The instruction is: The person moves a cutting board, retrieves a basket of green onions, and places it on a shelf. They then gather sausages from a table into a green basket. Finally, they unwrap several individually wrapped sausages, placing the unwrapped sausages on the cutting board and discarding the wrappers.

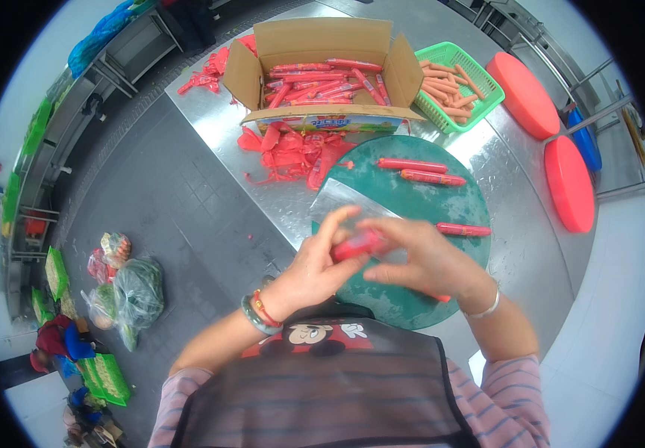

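A red-wrapped sausage (356, 245) is held in my left hand (316, 260), blurred by movement. My right hand (434, 255) is at its right end, thumb and fingers spread apart; whether the fingertips touch the wrapper is unclear. Both hands are above a round green cutting board (412, 305). Partly hidden beneath them lies a broad metal blade (350, 197), its handle out of sight. Two wrapped sausages (433, 177) rest at the board's far side, and another wrapped sausage (465, 229) lies at its right edge. A reddish piece (440, 297) shows below my right hand.
An open cardboard box (322, 36) of wrapped sausages stands beyond the board on the metal table (524, 196). Peeled sausages fill a green basket (493, 92). Torn red wrappers (294, 148) are heaped before the box. Red round stools (568, 185) stand right; bagged vegetables (137, 291) lie on the floor.
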Motion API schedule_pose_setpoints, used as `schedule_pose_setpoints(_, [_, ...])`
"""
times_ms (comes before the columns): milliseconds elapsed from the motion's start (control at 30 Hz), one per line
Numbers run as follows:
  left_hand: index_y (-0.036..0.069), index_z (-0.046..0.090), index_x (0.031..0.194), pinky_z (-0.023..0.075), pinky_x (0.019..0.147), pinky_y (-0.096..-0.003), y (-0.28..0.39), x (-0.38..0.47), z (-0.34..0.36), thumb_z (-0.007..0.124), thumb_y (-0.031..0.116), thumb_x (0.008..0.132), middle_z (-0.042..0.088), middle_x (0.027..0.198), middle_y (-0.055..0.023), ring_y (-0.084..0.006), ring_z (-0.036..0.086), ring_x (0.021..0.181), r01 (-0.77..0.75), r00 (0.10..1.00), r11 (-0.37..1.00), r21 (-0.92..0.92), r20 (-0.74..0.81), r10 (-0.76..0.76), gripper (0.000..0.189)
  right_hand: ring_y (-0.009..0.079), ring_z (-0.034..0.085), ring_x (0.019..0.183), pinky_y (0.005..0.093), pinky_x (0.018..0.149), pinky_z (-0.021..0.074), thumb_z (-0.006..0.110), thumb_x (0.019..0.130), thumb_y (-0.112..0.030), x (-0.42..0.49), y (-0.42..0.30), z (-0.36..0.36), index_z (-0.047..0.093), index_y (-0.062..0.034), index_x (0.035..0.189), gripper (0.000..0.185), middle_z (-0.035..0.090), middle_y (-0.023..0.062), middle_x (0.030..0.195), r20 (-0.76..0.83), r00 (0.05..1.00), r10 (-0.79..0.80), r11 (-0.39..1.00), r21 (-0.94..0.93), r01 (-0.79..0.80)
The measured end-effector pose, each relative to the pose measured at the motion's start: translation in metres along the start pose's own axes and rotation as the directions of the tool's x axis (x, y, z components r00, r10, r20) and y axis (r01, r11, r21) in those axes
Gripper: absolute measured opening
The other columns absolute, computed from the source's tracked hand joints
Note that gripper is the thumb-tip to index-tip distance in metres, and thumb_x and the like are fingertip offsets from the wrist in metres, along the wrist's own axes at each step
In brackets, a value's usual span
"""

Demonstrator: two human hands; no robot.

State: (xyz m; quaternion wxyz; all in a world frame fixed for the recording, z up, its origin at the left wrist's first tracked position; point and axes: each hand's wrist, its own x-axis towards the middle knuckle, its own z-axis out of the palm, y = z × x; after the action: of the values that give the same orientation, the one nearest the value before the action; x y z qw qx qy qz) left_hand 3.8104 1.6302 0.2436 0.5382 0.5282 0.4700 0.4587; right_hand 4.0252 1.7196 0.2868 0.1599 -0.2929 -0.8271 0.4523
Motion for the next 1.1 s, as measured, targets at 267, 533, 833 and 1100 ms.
schedule_pose_setpoints(267, [0.006,0.055,0.119,0.0395,0.043,-0.0199,-0.039,-0.054,-0.033,0.041,0.037,0.107,0.048,0.071,0.003,-0.0069,0.053,0.054,0.537,0.834,0.811,-0.232,0.0,-0.552,0.036,0.0328,0.063,0.079,0.0441,0.065,0.0495,0.066,0.079,-0.009,-0.063,0.043,0.064,0.053,-0.0019,0.119,0.042,0.061,0.014,0.087,-0.129,0.959,0.251,0.569,-0.782,-0.254])
schedule_pose_setpoints(533, [0.002,0.055,0.105,0.0509,0.059,-0.0432,-0.076,-0.059,-0.028,0.059,0.024,0.097,0.064,0.079,-0.0169,-0.0315,0.067,0.068,0.222,0.974,0.858,0.462,-0.14,-0.177,0.024,0.0418,0.061,0.063,0.049,0.059,0.0479,0.061,0.091,-0.016,-0.044,0.009,0.043,0.053,-0.0006,0.09,0.017,0.061,0.0202,0.066,-0.124,0.877,0.465,0.841,-0.248,-0.481])
schedule_pose_setpoints(833, [0.002,0.053,0.101,0.0497,0.058,-0.0515,-0.072,-0.057,-0.017,0.062,0.017,0.092,0.062,0.068,-0.0218,-0.0442,0.062,0.065,0.2,0.979,0.679,0.707,-0.173,-0.109,0.02,0.0447,0.059,0.066,0.05,0.062,0.0454,0.056,0.093,-0.012,-0.023,-0.015,0.063,0.049,0.0027,0.09,0.017,0.059,0.025,0.068,0.061,0.905,0.421,0.88,-0.269,-0.391])
schedule_pose_setpoints(1100, [0.001,0.054,0.104,0.0507,0.059,-0.0521,-0.074,-0.057,-0.016,0.062,0.018,0.092,0.062,0.067,-0.0219,-0.044,0.062,0.064,0.186,0.982,0.66,0.728,-0.157,-0.105,0.022,0.0455,0.06,0.066,0.0529,0.062,0.047,0.053,0.093,-0.014,-0.015,-0.017,0.062,0.049,0.0037,0.087,0.019,0.059,0.0262,0.067,0.121,0.881,0.457,0.853,-0.34,-0.395])
